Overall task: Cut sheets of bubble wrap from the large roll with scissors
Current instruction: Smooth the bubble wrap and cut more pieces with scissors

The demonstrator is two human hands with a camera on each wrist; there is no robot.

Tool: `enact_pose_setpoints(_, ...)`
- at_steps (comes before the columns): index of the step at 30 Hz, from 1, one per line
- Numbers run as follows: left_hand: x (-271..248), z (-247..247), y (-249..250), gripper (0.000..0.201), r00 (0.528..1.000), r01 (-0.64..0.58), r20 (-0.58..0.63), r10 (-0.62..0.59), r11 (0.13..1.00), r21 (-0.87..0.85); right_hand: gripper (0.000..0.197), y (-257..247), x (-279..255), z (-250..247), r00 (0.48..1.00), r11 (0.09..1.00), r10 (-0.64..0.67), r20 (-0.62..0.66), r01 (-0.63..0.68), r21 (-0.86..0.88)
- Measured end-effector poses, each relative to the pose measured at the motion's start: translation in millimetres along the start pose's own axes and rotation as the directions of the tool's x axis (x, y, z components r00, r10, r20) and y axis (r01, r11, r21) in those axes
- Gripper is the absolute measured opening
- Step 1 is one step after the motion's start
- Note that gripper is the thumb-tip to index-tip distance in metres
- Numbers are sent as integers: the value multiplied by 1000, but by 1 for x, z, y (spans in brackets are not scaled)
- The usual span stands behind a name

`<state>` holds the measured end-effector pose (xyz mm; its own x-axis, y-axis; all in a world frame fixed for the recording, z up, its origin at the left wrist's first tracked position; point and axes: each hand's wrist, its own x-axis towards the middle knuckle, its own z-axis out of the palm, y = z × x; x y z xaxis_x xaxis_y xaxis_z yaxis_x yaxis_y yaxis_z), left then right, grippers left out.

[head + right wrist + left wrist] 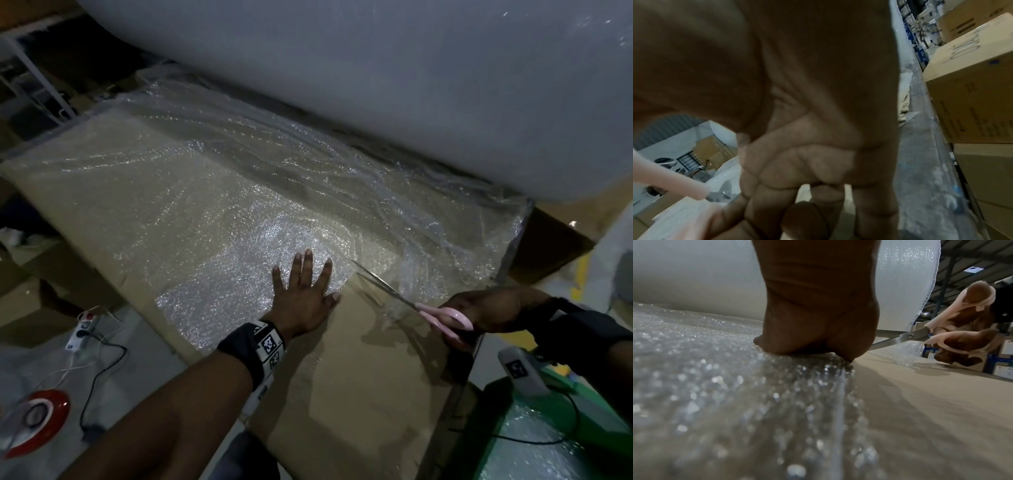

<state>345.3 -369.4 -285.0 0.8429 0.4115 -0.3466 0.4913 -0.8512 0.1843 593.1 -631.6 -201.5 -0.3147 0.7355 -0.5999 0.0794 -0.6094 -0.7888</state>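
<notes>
— Cardboard boxes [972,91] at the right of the right wrist view carry dark handwriting, but I cannot read it. Do you see other marks?

— Only black-and-white square codes on the wrist bands in the head view.

— Where is the bubble wrap [212,212]?

— It lies on the cardboard table [370,377], below the large roll [376,85] at the top. The left hand [303,294] presses it flat, fingers straight and spread.

— And the scissors [411,301]?

— The right hand [486,313] grips the pink handles at lower right. The left wrist view shows fingers through both loops, blades parted.
</notes>
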Motion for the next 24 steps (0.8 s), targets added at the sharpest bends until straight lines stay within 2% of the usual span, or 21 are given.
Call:
enact_pose_setpoints(5, 0, 1, 0, 75, 1000, 1, -14, -1, 1000, 13, 75, 4, 4, -5, 998, 995, 43, -50, -47, -84)
enact_pose_setpoints(7, -1, 1, 1, 75, 1000, -3, -19, 4, 1000, 12, 69, 2, -1, -7, 994, 979, 61, -96, -78, -189)
enact_pose_setpoints(9, -2, 1, 1, 76, 1000, -6, -20, 6, 1000, 12, 59, -5, -8, -3, 982, 967, 91, -165, -127, -220)
enact_pose_setpoints(11, -2, 1, 0, 80, 1000, -7, -29, 7, 1000, 15, 58, -9, -12, 2, 977, 965, 92, -191, -135, -225)
enact_pose_setpoints(15, -2, 3, 0, 79, 999, -9, -30, 10, 1000, 6, 77, -6, 0, 12, 979, 973, 60, -196, -101, -207)
enact_pose_setpoints(17, -1, 3, 0, 76, 999, -11, -36, 11, 1000, 0, 95, -3, 7, 11, 980, 992, 30, -197, -54, -116)
enact_pose_setpoints(20, -1, 4, -2, 83, 999, -14, -38, 14, 1000, 10, 118, -2, 19, 8, 962, 998, 31, -271, -44, -44)
enact_pose_setpoints(22, -1, 5, -1, 89, 999, -17, -38, 17, 1000, 10, 120, -3, 26, 4, 952, 997, 55, -301, -69, -36)
enact_pose_setpoints(24, -1, 4, -1, 89, 999, -21, -42, 21, 1000, 5, 107, -8, 30, 2, 948, 996, 88, -307, -87, 17)
